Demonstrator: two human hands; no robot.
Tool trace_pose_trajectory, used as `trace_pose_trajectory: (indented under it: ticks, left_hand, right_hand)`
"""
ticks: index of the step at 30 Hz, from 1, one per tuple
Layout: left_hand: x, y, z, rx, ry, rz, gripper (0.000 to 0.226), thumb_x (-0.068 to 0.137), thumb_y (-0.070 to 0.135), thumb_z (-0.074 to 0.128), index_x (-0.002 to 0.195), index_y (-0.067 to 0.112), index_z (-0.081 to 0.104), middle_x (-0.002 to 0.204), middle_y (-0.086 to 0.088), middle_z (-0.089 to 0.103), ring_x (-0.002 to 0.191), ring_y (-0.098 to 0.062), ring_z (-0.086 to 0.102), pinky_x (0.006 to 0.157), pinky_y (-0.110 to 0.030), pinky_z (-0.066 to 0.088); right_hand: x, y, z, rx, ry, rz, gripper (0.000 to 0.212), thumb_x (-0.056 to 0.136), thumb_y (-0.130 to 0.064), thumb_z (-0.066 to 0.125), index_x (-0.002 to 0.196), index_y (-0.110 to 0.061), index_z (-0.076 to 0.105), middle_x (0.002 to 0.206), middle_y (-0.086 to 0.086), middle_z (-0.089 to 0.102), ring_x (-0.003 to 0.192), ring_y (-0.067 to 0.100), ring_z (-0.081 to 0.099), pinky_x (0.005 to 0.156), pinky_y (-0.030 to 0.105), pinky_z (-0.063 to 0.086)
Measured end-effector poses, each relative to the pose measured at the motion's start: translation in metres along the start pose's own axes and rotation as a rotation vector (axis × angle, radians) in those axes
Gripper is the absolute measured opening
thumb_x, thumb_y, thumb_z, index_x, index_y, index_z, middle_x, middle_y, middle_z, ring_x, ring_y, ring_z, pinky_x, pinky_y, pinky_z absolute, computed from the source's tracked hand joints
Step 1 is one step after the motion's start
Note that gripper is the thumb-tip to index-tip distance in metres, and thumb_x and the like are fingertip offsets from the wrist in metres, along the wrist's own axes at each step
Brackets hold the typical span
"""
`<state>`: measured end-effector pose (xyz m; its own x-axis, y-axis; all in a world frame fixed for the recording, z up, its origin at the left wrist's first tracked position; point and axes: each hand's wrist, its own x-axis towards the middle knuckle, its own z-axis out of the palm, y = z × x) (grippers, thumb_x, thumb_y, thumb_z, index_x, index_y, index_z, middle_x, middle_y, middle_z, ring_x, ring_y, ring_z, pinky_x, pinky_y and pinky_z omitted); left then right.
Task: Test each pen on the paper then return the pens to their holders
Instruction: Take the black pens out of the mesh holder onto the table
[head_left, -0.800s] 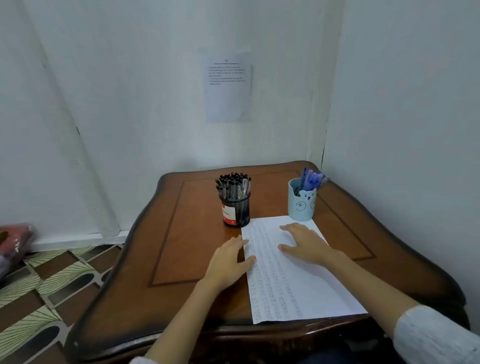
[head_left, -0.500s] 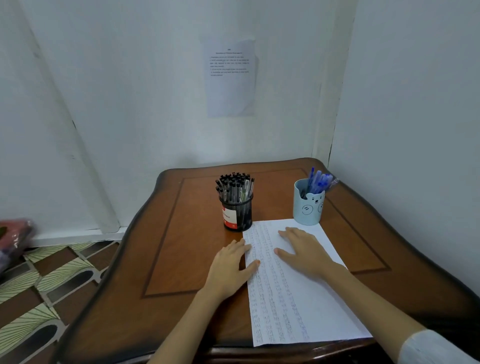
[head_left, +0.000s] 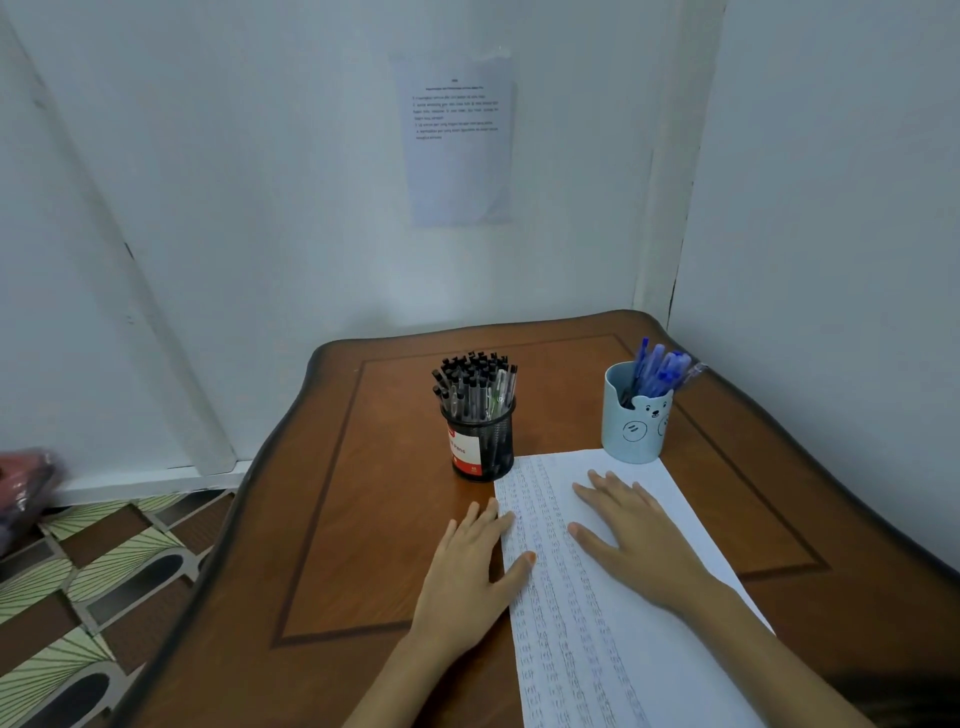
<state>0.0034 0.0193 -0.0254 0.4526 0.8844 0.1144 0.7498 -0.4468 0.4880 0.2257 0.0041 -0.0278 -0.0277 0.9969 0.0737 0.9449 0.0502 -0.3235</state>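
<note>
Paper (head_left: 582, 649) lies on the bench (head_left: 363, 519), rows of test marks covering its left part. Black pens (head_left: 475, 384) fill the holder (head_left: 483, 441) and blue pens (head_left: 657, 371) the cup (head_left: 634, 426), both just beyond the paper. No pen is out, so testing looks either between pens or finished. Flat, fingers straight and holding nothing, the left hand (head_left: 467, 571) rests on the paper's edge and the right hand (head_left: 634, 540) on the paper.

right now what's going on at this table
A person has both hands flat on a wooden table, holding no pen. The left hand rests at the left edge of the paper, thumb on the sheet; the right hand lies flat on it. The paper carries rows of small marks. Black pens stand in a black mesh holder, blue pens in a light-blue bear cup.
</note>
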Motion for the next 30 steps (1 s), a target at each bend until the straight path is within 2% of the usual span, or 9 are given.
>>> trace_pose_trajectory:
  ticks: [3,6,9,12,16,19,26,28,30]
  left_hand:
    - [0.002,0.001,-0.005,-0.277,0.148,-0.048,0.041,0.09,0.038,0.062,0.129,0.033,0.05,0.145,0.012,0.042,0.139,-0.006,0.031,0.117,-0.029,0.023]
    - [0.008,0.0,-0.014,-0.538,0.375,-0.11,0.042,0.083,0.021,0.073,0.117,0.033,0.052,0.121,0.016,0.058,0.118,-0.003,0.052,0.101,-0.018,0.042]
    - [0.024,-0.003,-0.024,-0.609,0.479,-0.14,0.062,0.077,0.022,0.079,0.128,0.032,0.046,0.124,0.019,0.053,0.118,0.0,0.049,0.099,-0.017,0.041]
    - [0.045,-0.006,-0.026,-0.649,0.495,-0.193,0.085,0.071,0.029,0.084,0.141,0.029,0.034,0.137,0.011,0.046,0.127,-0.006,0.042,0.1,-0.022,0.037]
    - [0.069,-0.013,-0.024,-0.754,0.493,-0.194,0.101,0.064,0.033,0.088,0.145,0.032,0.028,0.145,0.005,0.04,0.133,-0.011,0.038,0.102,-0.024,0.038]
    - [0.083,-0.017,-0.022,-0.798,0.492,-0.178,0.101,0.062,0.03,0.089,0.143,0.032,0.03,0.141,0.007,0.043,0.13,-0.009,0.041,0.102,-0.024,0.04]
    - [0.101,-0.027,-0.015,-0.762,0.511,-0.178,0.093,0.057,0.029,0.092,0.13,0.037,0.034,0.124,0.009,0.052,0.117,-0.011,0.051,0.098,-0.037,0.049]
    - [0.098,-0.028,-0.016,-0.748,0.536,-0.171,0.093,0.056,0.029,0.093,0.129,0.036,0.035,0.123,0.008,0.052,0.115,-0.009,0.051,0.096,-0.036,0.05]
    - [0.09,-0.03,-0.018,-0.746,0.56,-0.164,0.093,0.056,0.028,0.093,0.129,0.034,0.037,0.122,0.007,0.053,0.114,-0.008,0.052,0.096,-0.034,0.05]
  right_hand:
    - [0.001,0.001,0.001,0.014,0.006,0.012,0.118,0.055,-0.091,-0.019,0.15,-0.035,0.023,0.161,-0.012,0.01,0.148,0.007,0.004,0.114,0.024,-0.007]
    - [0.002,0.001,0.001,0.014,0.006,0.011,0.126,0.048,-0.092,-0.023,0.15,-0.035,0.024,0.161,-0.012,0.012,0.148,0.007,0.005,0.115,0.025,-0.006]
    - [0.001,0.001,0.001,0.019,0.013,0.008,0.126,0.048,-0.092,-0.024,0.15,-0.035,0.024,0.16,-0.012,0.013,0.148,0.006,0.006,0.114,0.024,-0.007]
    - [0.003,0.001,0.001,0.012,0.02,0.016,0.124,0.049,-0.092,-0.024,0.149,-0.037,0.023,0.16,-0.012,0.011,0.148,0.006,0.004,0.112,0.024,-0.009]
    - [0.004,0.001,0.001,0.02,0.036,0.02,0.11,0.06,-0.089,-0.017,0.149,-0.039,0.023,0.16,-0.014,0.011,0.148,0.005,0.005,0.111,0.022,-0.009]
    - [0.004,0.003,0.001,0.017,0.024,0.034,0.124,0.046,-0.092,-0.026,0.148,-0.041,0.024,0.16,-0.016,0.011,0.147,0.004,0.005,0.112,0.023,-0.009]
    - [0.005,0.0,-0.001,0.016,0.009,0.064,0.129,0.039,-0.092,-0.028,0.148,-0.043,0.021,0.16,-0.017,0.007,0.148,0.005,0.003,0.112,0.025,-0.009]
    - [0.005,0.0,-0.001,0.019,-0.009,0.059,0.128,0.041,-0.093,-0.026,0.148,-0.043,0.022,0.16,-0.017,0.008,0.147,0.005,0.004,0.112,0.025,-0.008]
    - [0.003,-0.001,-0.004,0.058,-0.018,0.044,0.115,0.053,-0.095,-0.012,0.147,-0.041,0.026,0.159,-0.017,0.012,0.147,0.004,0.007,0.115,0.025,-0.004]
